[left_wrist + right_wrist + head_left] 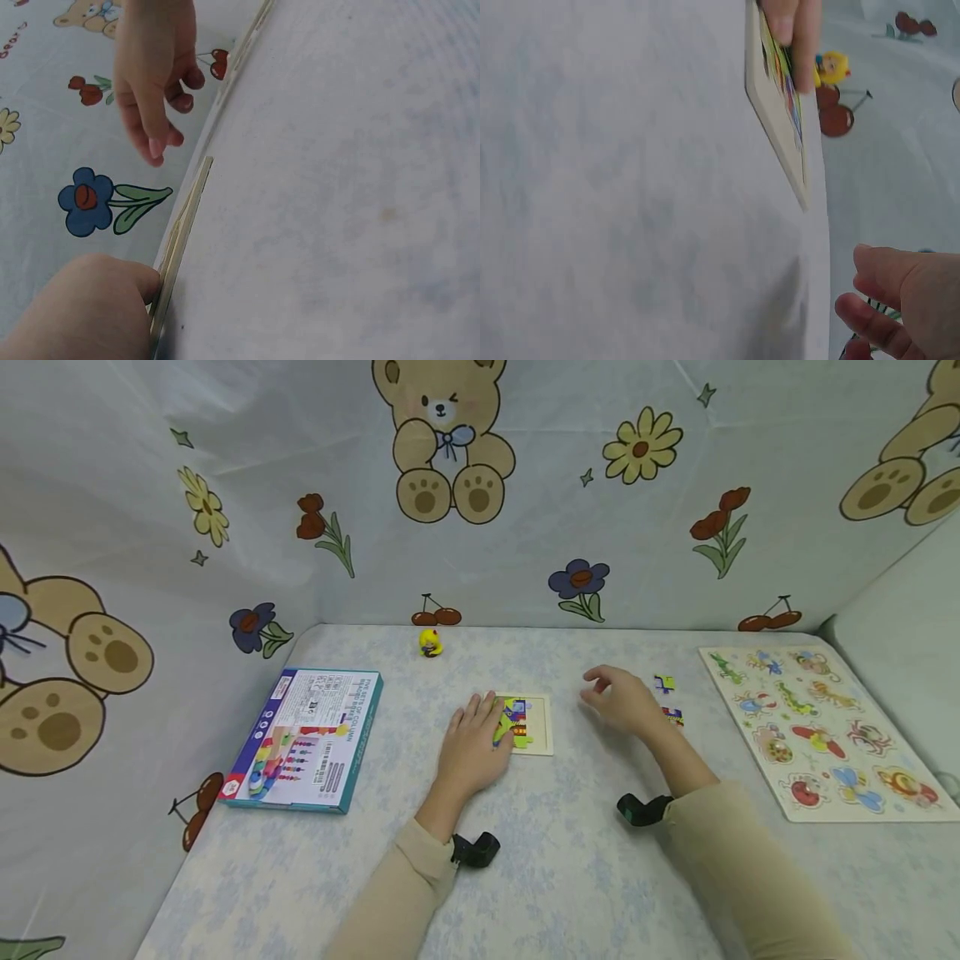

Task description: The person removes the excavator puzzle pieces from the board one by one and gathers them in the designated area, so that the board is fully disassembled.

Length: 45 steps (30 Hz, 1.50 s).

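At frame centre, the left hand [474, 739] lies flat on the jigsaw board [538, 720], likely light and stiff, best gripped by its rim; the right hand [619, 697], loosely curled, holds nothing.

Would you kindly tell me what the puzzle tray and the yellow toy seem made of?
Puzzle tray: probably matte wood; its pale edge looks layered and shows no gloss.
Yellow toy: perhaps smooth plastic or rubber, from its bright colour and rounded shape; too small to settle.
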### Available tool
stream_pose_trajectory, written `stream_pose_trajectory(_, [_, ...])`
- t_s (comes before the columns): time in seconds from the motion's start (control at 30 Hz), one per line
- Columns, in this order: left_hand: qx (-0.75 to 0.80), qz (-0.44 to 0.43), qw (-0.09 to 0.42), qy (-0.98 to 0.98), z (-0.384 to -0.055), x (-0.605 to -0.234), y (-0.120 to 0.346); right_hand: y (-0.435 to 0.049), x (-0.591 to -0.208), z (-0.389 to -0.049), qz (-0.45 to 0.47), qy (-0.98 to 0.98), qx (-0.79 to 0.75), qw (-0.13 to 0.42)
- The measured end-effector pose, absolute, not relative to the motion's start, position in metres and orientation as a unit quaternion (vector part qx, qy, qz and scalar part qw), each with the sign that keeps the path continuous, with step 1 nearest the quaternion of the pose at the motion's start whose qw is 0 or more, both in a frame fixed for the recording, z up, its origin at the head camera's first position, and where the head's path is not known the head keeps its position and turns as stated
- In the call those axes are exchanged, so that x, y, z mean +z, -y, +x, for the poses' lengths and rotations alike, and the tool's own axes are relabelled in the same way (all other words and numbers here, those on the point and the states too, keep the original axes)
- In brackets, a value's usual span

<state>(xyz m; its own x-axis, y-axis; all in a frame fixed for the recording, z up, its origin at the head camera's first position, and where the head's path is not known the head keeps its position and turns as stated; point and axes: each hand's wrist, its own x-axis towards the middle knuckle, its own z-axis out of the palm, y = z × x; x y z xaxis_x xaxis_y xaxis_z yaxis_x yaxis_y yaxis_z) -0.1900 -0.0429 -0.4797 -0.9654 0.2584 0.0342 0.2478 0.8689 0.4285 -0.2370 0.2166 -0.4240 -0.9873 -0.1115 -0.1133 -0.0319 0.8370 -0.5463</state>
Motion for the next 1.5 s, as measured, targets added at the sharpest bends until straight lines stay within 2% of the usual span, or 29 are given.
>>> stream_pose_trajectory(0.2, [0.212, 0.127, 0.013, -0.969, -0.191, -0.480, 0.042, -0.170, -0.432, -0.227, -0.090, -0.952, -0.286, 0.065])
stream_pose_trajectory(0.47, [0.207, 0.125, 0.009, -0.970, -0.191, -0.482, 0.042, -0.145, -0.441, -0.230, -0.113, -0.956, -0.265, 0.057])
stream_pose_trajectory(1.0, [0.216, 0.124, 0.002, -0.969, -0.191, -0.480, 0.043, -0.132, -0.444, -0.236, -0.065, -0.957, -0.276, 0.064])
stream_pose_trajectory(1.5, [0.238, 0.108, 0.005, -0.965, -0.193, -0.483, 0.043, -0.129, -0.441, -0.236, -0.019, -0.931, -0.359, 0.062])
